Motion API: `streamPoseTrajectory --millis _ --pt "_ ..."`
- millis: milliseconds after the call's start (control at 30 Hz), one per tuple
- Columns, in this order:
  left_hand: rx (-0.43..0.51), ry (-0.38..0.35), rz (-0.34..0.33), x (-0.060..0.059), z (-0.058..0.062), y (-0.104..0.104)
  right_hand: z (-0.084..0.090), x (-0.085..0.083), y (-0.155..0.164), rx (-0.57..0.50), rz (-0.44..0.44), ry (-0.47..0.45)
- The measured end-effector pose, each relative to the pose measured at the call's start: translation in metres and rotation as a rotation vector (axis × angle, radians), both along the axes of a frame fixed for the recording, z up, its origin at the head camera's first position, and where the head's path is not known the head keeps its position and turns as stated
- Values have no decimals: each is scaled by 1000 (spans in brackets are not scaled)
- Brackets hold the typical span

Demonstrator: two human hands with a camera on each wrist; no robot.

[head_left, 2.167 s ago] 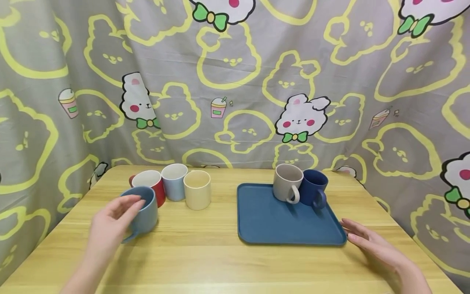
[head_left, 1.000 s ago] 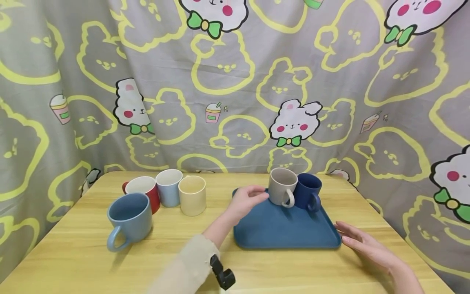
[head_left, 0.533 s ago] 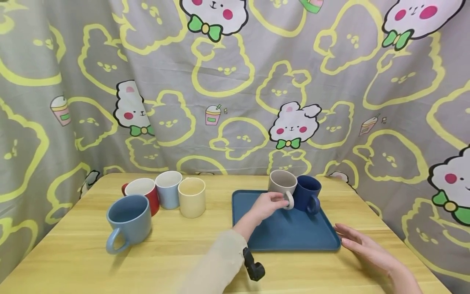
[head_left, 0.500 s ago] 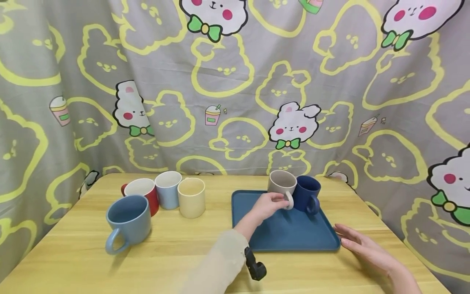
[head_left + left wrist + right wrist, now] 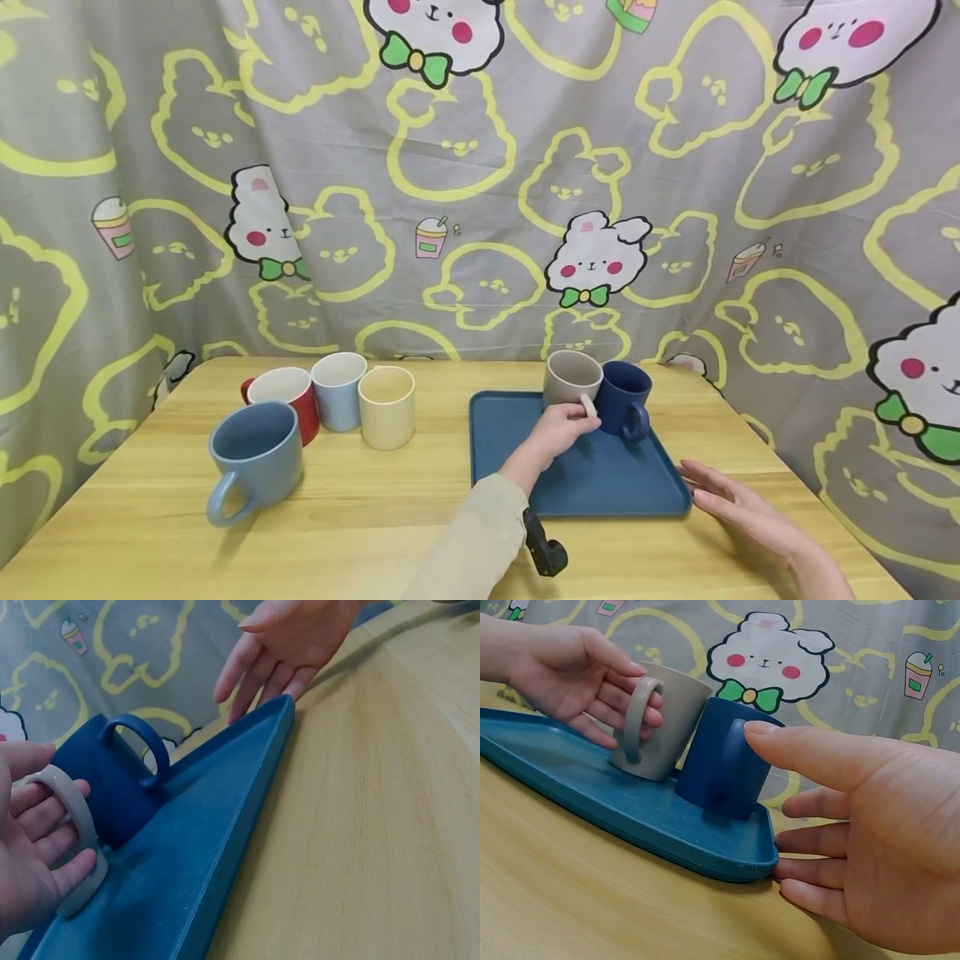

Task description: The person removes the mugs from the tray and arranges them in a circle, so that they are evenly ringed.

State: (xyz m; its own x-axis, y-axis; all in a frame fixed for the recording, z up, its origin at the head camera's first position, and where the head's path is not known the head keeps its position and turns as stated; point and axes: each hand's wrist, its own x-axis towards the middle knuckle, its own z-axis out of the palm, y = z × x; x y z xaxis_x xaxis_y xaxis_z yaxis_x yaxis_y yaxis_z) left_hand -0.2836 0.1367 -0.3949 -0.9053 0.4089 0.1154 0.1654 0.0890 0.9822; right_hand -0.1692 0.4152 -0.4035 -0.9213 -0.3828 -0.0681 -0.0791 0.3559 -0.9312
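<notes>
My left hand (image 5: pixel 553 432) is at the handle of the grey-beige mug (image 5: pixel 573 377), which stands upright on the blue tray (image 5: pixel 517 483). In the left wrist view, fingers of this left hand (image 5: pixel 37 832) curl through the mug handle (image 5: pixel 71 799). A dark blue mug (image 5: pixel 625 396) stands right beside it on the tray, its handle toward me. My right hand (image 5: pixel 742 507) lies at the tray's right edge with fingers stretched out and holding nothing. In the right wrist view, fingertips of the right hand (image 5: pixel 855 840) are right at the tray's corner.
On the left of the wooden table (image 5: pixel 360 533) stand a larger steel-blue mug (image 5: pixel 262 458), a red mug (image 5: pixel 303 408), a light blue mug (image 5: pixel 339 396) and a cream mug (image 5: pixel 387 412). A patterned curtain (image 5: pixel 457 200) hangs behind the table.
My left hand has let go of the steel-blue mug on the left, crossed to the tray and taken the grey-beige mug's handle. My right hand has stayed by the tray's edge.
</notes>
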Motion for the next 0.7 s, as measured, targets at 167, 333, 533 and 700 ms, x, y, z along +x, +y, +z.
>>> streamPoseTrajectory --millis 167,333,533,700 --pt "60 -39 23 -2 0 -1 3 0 -2 20 -13 -2" --pt "119 -77 49 -2 -1 -4 4 1 -2 33 -22 14" --pt "152 -72 71 3 -4 -9 2 2 -2 35 -27 28" --pt "142 -43 83 9 -2 -17 1 1 -3 43 -32 31"
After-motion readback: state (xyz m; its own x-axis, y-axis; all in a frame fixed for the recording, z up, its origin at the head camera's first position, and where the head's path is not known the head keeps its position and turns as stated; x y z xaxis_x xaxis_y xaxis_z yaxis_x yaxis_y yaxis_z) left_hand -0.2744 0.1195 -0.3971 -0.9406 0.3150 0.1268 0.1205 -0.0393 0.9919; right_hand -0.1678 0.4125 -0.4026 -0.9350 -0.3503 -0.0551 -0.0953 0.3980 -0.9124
